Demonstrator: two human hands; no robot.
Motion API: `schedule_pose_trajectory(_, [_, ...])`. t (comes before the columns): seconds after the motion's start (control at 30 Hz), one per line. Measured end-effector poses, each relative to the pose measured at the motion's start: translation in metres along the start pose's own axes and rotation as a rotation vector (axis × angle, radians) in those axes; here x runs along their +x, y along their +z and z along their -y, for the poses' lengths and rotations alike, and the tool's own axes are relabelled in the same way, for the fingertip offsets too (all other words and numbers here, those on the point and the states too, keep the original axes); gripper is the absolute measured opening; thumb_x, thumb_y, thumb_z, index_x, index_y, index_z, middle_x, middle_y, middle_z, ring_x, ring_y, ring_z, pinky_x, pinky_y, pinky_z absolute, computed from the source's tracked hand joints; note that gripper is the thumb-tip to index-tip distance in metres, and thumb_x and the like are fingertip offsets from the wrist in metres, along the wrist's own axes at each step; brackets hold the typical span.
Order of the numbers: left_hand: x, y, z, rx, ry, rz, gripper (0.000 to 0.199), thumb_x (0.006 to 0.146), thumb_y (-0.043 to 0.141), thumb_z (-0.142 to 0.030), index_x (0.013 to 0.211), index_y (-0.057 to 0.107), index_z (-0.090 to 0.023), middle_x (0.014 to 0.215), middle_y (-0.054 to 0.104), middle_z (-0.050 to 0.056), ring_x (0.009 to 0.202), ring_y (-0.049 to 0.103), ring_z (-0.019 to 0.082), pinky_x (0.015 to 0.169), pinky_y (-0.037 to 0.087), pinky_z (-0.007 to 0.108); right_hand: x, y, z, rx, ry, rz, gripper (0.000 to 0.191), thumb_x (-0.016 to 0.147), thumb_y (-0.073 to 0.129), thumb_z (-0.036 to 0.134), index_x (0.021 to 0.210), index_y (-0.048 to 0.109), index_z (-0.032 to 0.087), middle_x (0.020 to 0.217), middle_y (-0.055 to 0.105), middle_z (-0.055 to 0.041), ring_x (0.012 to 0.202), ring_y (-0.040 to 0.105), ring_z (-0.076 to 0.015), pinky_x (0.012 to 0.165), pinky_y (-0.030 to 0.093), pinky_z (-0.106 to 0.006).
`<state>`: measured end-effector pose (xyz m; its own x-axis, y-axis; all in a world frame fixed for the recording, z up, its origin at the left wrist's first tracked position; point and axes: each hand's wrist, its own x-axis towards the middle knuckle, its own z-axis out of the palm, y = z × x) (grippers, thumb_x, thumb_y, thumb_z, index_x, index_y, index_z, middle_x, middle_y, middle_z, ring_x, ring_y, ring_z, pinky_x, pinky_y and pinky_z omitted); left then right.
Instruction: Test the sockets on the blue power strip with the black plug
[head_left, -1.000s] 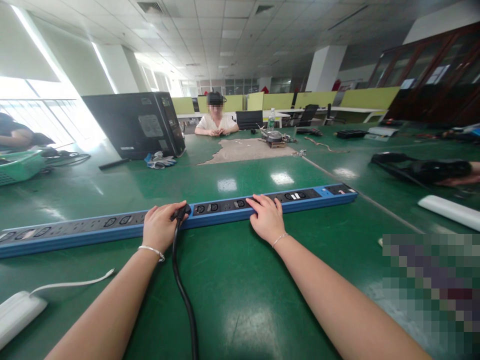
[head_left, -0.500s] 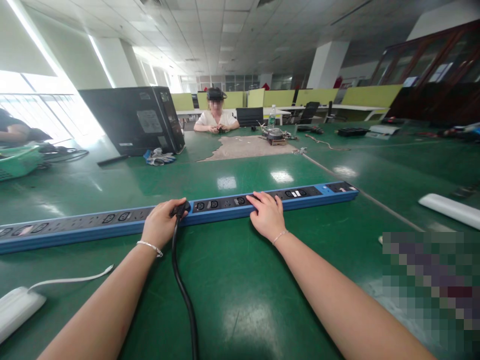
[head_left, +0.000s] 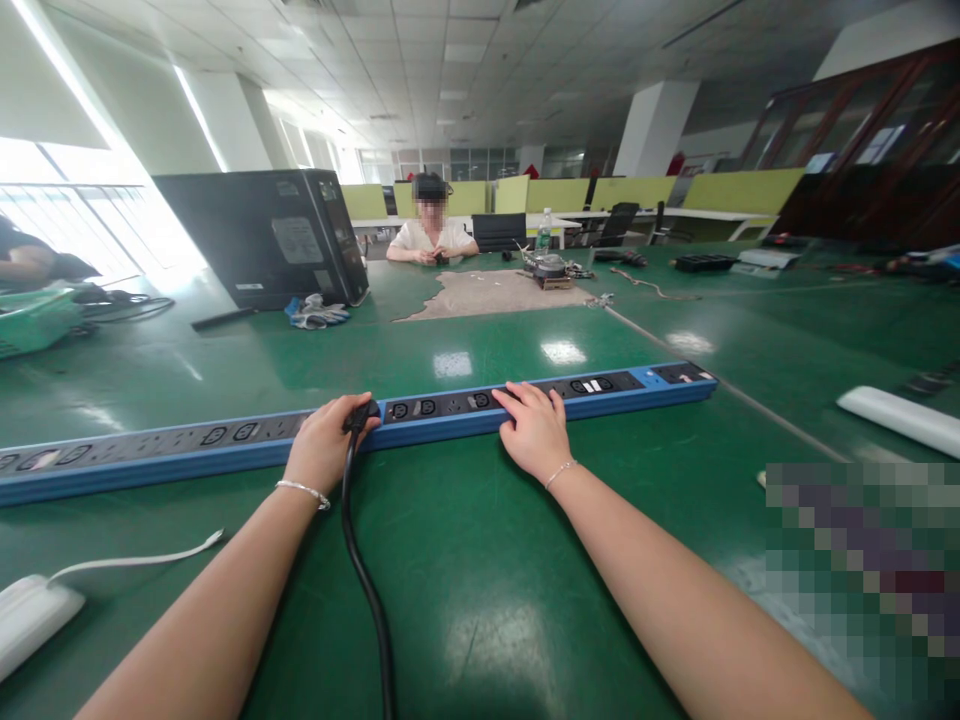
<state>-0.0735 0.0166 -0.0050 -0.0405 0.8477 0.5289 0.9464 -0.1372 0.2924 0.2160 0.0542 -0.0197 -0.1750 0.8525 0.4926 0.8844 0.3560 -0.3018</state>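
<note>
A long blue power strip (head_left: 442,428) with black sockets lies across the green table, running off the left edge of the view. My left hand (head_left: 327,440) is closed around a black power plug (head_left: 363,412) at the strip's middle. Fingers and plug hide the socket beneath, so I cannot tell how deep the plug sits. From it a thick black cord (head_left: 367,580) runs down toward me. Farther right, my right hand (head_left: 537,428) rests on the strip, fingers spread over its top and front edge, holding nothing else.
A white power strip (head_left: 37,620) with a cable lies near left, and a white bar (head_left: 900,420) at right. Beyond stand a black computer case (head_left: 255,240), gloves (head_left: 316,312) and a green basket (head_left: 37,322). Another person (head_left: 432,240) sits across the table (head_left: 480,520).
The left hand and plug have shifted very slightly, with the cord moving a little left. My right hand stays where it was on the strip.
</note>
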Motion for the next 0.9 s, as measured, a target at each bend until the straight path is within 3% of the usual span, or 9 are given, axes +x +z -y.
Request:
schedule_pose_trajectory(0.4, [0.003,-0.005,0.001,-0.057,-0.144,0.08,0.042,0.074,0.054,-0.052,0.108,0.059,-0.028,0.098,0.068,0.004,0.089,0.063,0.021,0.077,0.048,0.031,0.0,0.001,0.0,-0.007,0.003,0.005,0.047,0.075,0.045,0.016,0.117,0.059,0.031,0.129,0.053,-0.0003,0.123,0.039,-0.0207,0.107,0.015,-0.049])
schedule_pose_trajectory(0.9, [-0.002,0.003,-0.009,0.093,-0.025,-0.011,0.042,0.081,0.044,-0.051,0.109,0.055,-0.022,0.098,0.065,0.008,0.092,0.06,0.025,0.082,0.044,0.036,0.0,0.0,0.0,-0.002,0.002,-0.006,0.047,0.074,0.044,0.016,0.116,0.059,0.03,0.128,0.054,-0.0001,0.122,0.04,-0.0201,0.107,0.015,-0.047])
